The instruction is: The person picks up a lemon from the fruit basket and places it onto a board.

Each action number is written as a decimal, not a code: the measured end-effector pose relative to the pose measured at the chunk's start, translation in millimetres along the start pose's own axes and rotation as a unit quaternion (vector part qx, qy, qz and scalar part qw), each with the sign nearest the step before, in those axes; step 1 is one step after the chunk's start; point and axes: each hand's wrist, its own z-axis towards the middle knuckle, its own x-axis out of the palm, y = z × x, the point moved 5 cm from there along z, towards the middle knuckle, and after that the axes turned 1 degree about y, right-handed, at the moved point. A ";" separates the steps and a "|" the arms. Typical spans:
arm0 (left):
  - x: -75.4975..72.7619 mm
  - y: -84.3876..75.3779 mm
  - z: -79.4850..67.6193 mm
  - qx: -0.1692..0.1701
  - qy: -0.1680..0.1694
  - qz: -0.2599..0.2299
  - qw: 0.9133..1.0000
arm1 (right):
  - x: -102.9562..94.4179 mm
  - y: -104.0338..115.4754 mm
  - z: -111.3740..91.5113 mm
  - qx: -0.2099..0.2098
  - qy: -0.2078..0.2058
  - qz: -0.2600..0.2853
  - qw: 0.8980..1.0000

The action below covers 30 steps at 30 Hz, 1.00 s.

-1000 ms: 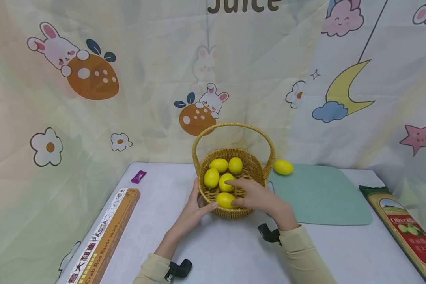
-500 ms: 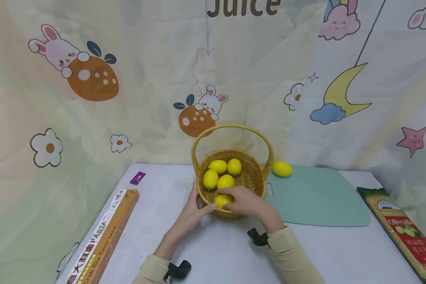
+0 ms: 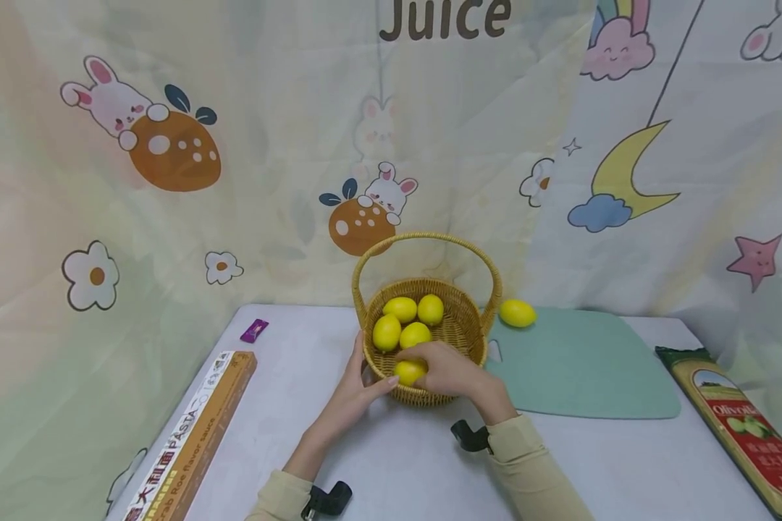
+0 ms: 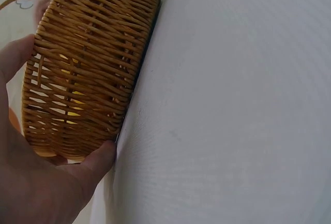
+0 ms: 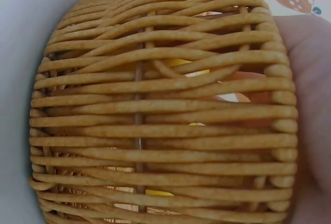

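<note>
A round wicker basket with a tall hoop handle stands on the table, several yellow lemons inside. My left hand holds the basket at its front left, thumb at the rim and fingers along the outer side. Over the front rim reaches my right hand, whose fingers curl round the frontmost lemon. The other lemons, such as one at the left, lie behind that hand. In the right wrist view the basket's weave hides most of the fingers, and yellow shows through the gaps.
A loose lemon lies behind the basket's right side, on the edge of a green mat. A pasta box and a purple wrapped sweet lie at the left. At the right is a red-labelled packet. A printed cloth hangs behind.
My right hand has moved left and slightly down inside the basket, and its fingers have closed round the front lemon. My left hand stays on the basket.
</note>
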 end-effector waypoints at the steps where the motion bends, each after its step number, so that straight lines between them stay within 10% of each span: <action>1: 0.1 0.5 -0.3 0.001 0.000 0.000 1.000 | 0.2 -0.1 -0.2 -0.001 -0.002 -0.002 1.000; 30: 0.9 -5.9 -2.5 0.015 0.000 -0.012 1.000 | -44.1 17.1 -32.0 -0.010 -0.105 -0.017 0.994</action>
